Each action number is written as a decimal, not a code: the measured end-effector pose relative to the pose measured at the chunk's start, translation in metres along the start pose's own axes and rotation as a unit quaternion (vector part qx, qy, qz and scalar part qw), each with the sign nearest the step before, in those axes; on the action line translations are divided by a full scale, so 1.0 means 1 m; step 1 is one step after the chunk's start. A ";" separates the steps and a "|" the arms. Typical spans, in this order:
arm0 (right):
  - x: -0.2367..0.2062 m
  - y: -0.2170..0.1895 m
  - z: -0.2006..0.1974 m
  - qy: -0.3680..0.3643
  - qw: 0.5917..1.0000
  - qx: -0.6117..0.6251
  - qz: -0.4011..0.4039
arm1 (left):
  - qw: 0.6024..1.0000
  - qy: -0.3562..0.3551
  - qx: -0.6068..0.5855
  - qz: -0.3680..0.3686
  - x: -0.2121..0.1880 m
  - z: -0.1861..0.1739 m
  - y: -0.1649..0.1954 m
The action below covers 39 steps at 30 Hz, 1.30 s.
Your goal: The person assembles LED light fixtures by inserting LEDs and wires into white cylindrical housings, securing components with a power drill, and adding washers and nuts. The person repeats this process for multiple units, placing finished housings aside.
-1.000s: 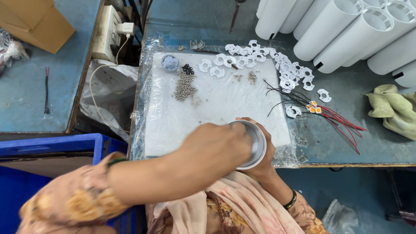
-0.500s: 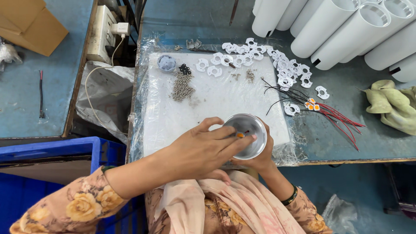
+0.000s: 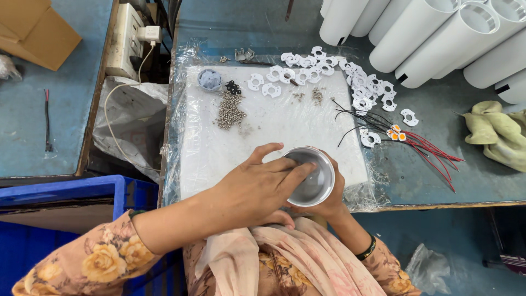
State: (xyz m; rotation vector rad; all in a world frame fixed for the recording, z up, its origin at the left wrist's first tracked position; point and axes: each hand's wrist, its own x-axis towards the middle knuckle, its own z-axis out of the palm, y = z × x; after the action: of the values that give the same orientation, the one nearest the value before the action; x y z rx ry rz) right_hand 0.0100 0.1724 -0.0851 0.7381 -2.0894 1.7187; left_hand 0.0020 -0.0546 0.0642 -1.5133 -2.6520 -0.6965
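head camera looks down on a round metal cup [image 3: 313, 176], a short open-topped housing with a white rim and a dull silvery, smooth inside, held above the near edge of the workbench [image 3: 438, 181] just in front of the person's lap. the right hand [image 3: 327, 201] cups it from beneath, fingers wrapped closed around its wall, so only fingertips show past the rim. the left hand [image 3: 255, 189] lies over the cup's left side, its fingers half spread, with fingertips [image 3: 307, 167] reaching into the mouth and touching the inner wall; whether they pinch anything small cannot be told. behind, a white foam pad [image 3: 263, 123] under crinkled clear plastic carries a heap of small metal screws [image 3: 230, 112], flat white ring-shaped plates [image 3: 329, 68] along the far edge, and thin black and red wires [image 3: 422, 145] toward the right edge. glossy white tubes [image 3: 438, 38] lie at the far right corner.
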 end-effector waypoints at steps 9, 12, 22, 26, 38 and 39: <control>-0.005 0.006 -0.005 -0.007 0.998 0.043 0.047 | 0.997 0.019 0.076 0.023 -0.005 0.003 -0.001; -0.008 0.010 -0.006 -0.009 0.998 0.048 0.044 | 0.994 0.023 0.099 0.031 -0.003 0.007 0.000; -0.014 0.025 -0.009 -0.001 0.992 0.086 0.091 | 0.989 -0.013 0.139 0.056 0.008 0.015 -0.002; -0.016 0.027 -0.011 0.002 0.988 0.112 0.111 | 0.995 -0.023 0.089 0.029 0.015 0.017 -0.002; -0.005 0.013 -0.008 -0.003 0.996 0.072 0.044 | 0.995 0.089 0.006 0.036 0.002 -0.028 0.001; -0.004 0.011 -0.007 -0.003 0.998 0.059 0.029 | 0.994 0.098 0.021 0.037 -0.003 -0.032 0.002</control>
State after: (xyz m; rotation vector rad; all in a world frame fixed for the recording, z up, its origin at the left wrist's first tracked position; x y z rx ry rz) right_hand 0.0060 0.1816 -0.0944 0.7237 -2.0467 1.8875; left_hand -0.0009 -0.0685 0.0934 -1.4414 -2.4401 -0.7377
